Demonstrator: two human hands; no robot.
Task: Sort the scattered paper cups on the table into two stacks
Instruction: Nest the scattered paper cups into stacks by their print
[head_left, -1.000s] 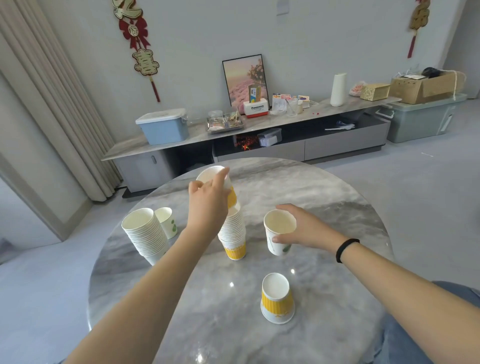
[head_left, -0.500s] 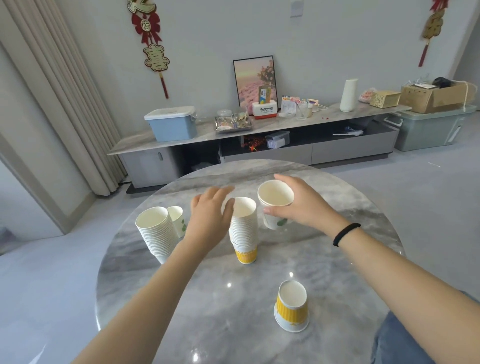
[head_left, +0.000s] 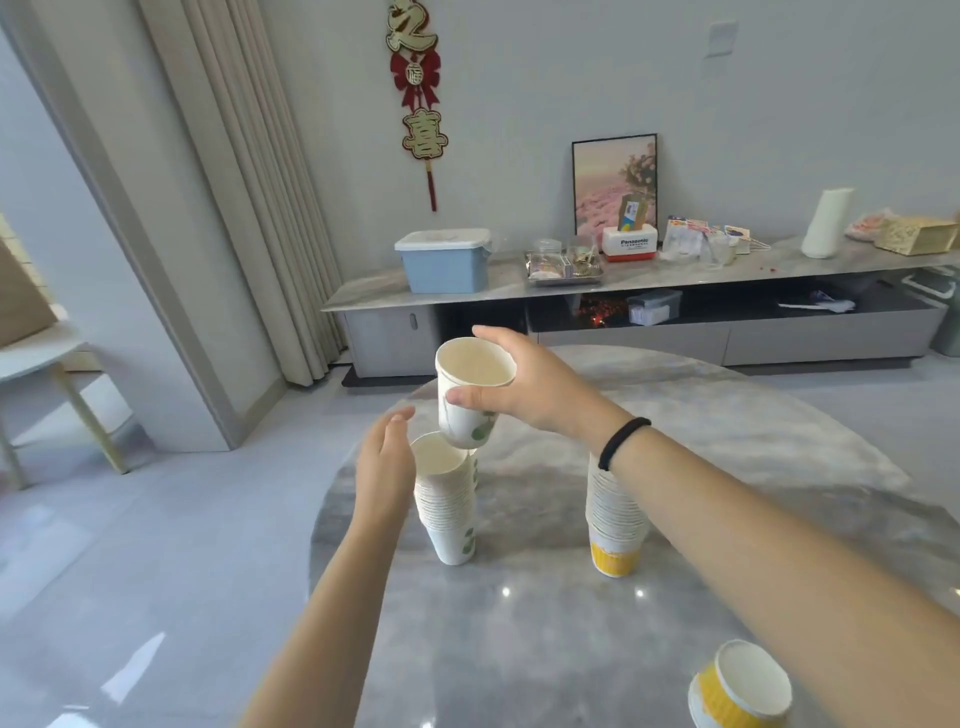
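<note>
My right hand (head_left: 524, 387) is shut on a white cup with green leaves (head_left: 465, 400) and holds it upright just above the white leaf-print stack (head_left: 448, 504) at the table's left edge. Beside that stack's left side, my left hand (head_left: 385, 467) is open with fingers straight, touching or nearly touching the stack. A second stack with a yellow-banded bottom cup (head_left: 615, 525) stands to the right, partly behind my right forearm. One yellow-banded cup (head_left: 740, 688) stands upside down at the near right.
The round grey marble table (head_left: 545, 623) carries the cups; its left edge runs close to the white stack. Another cup is mostly hidden behind the white stack. A long low cabinet (head_left: 649, 312) with boxes stands along the far wall. A small side table (head_left: 47, 358) is at far left.
My right hand has carried the leaf-print cup leftward from beside the yellow stack to above the white stack. My left hand left the yellow stack and moved to the white stack's side. The view swung left.
</note>
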